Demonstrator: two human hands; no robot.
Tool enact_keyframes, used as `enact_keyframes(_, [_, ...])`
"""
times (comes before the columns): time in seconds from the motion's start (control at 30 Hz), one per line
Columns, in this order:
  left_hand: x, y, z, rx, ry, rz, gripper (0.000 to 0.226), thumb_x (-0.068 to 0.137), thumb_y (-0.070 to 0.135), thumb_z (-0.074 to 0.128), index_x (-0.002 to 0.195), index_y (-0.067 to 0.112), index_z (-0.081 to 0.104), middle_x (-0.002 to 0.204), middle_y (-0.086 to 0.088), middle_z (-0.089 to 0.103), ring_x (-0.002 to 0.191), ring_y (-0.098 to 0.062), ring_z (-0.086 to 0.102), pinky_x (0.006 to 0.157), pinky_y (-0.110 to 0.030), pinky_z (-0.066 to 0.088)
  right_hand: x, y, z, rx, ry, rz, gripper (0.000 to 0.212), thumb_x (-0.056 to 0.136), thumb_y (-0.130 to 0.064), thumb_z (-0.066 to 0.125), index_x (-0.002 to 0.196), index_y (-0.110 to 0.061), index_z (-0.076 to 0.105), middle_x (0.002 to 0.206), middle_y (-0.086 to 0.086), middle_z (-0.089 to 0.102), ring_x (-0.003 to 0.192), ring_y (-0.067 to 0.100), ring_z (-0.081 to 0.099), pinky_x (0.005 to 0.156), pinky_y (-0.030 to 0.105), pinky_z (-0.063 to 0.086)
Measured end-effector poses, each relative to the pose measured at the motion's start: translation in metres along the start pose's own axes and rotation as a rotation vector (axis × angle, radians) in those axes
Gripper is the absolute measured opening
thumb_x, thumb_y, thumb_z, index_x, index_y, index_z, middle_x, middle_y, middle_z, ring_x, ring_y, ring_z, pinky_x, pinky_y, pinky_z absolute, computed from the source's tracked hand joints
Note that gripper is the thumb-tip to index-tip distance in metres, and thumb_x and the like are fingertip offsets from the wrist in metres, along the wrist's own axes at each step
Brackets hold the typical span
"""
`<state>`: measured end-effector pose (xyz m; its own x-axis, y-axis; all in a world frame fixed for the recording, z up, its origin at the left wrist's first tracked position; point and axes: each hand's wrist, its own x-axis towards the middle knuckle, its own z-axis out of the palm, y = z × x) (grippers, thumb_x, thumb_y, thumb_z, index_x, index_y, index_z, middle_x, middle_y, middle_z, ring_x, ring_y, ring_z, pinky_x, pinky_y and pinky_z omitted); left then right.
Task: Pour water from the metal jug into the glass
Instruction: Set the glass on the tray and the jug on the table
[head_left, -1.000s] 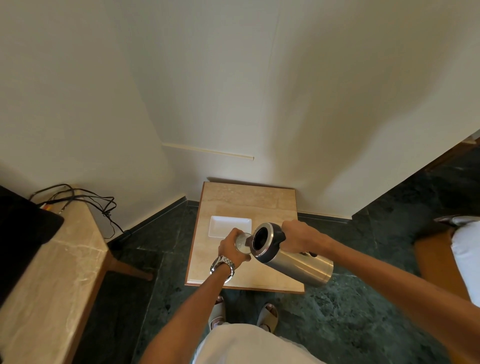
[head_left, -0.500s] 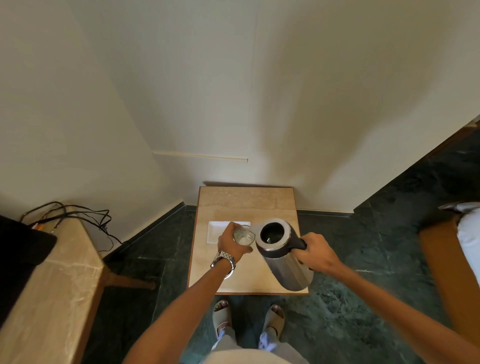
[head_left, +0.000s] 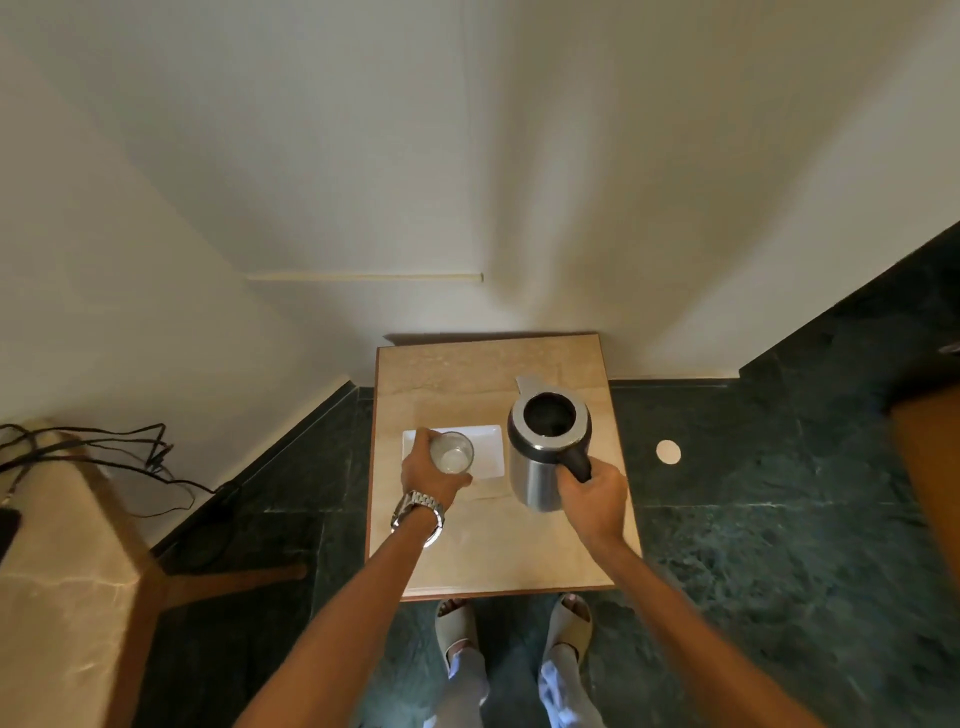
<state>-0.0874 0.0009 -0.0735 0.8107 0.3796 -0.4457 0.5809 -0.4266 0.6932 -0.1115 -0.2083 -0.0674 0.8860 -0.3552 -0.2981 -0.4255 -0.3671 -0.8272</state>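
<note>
The metal jug (head_left: 537, 470) stands upright on the small beige table (head_left: 498, 551), lid off, its dark mouth open to me. My right hand (head_left: 595, 499) grips its black handle from the near side. A clear glass (head_left: 451, 453) with water in it sits over the white rectangular tray (head_left: 491, 452), left of the jug. My left hand (head_left: 428, 473), a metal watch on its wrist, is wrapped around the glass from the left.
The table stands against a white wall on a dark green stone floor. A white round disc (head_left: 668, 451) lies on the floor to the right. A marble-topped desk (head_left: 57, 587) with black cables (head_left: 119, 457) stands at the left. An orange piece of furniture (head_left: 930, 493) is at the right edge.
The jug went from tilted over the glass to upright and moved right onto the table. My left hand lowered the glass to the white tray.
</note>
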Motion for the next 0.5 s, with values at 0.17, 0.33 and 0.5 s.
enact_keyframes(0.17, [0.052,-0.041,0.028,0.033,0.024,-0.003,0.072,0.054,0.01,0.096,0.107,0.025,0.051,0.108,-0.004,0.065,0.094,-0.029,0.064,0.078,-0.041,0.062,0.043,0.039,0.055,0.097,0.102,0.032,0.024,0.081,-0.019,0.073,0.062,-0.007,0.063,0.057,0.006,0.064,0.056,0.018,0.062,0.054,0.038,0.055])
enact_keyframes(0.33, [0.098,-0.082,0.056,0.024,0.021,-0.009,0.072,0.052,0.013,0.097,0.104,0.027,0.049,0.102,-0.001,0.064,0.088,-0.027,0.063,0.071,-0.034,0.056,0.075,0.073,0.09,0.14,0.176,0.023,0.025,0.081,-0.016,0.073,0.059,-0.015,0.062,0.052,-0.001,0.059,0.052,0.009,0.057,0.052,0.032,0.053])
enact_keyframes(0.5, [0.135,-0.115,0.08,0.026,0.031,-0.022,0.071,0.052,0.014,0.098,0.098,0.03,0.046,0.099,0.001,0.063,0.088,-0.027,0.063,0.072,-0.034,0.055,0.092,0.104,0.107,0.173,0.249,-0.007,0.024,0.083,-0.011,0.073,0.062,-0.017,0.063,0.053,-0.004,0.059,0.055,0.007,0.058,0.053,0.022,0.049])
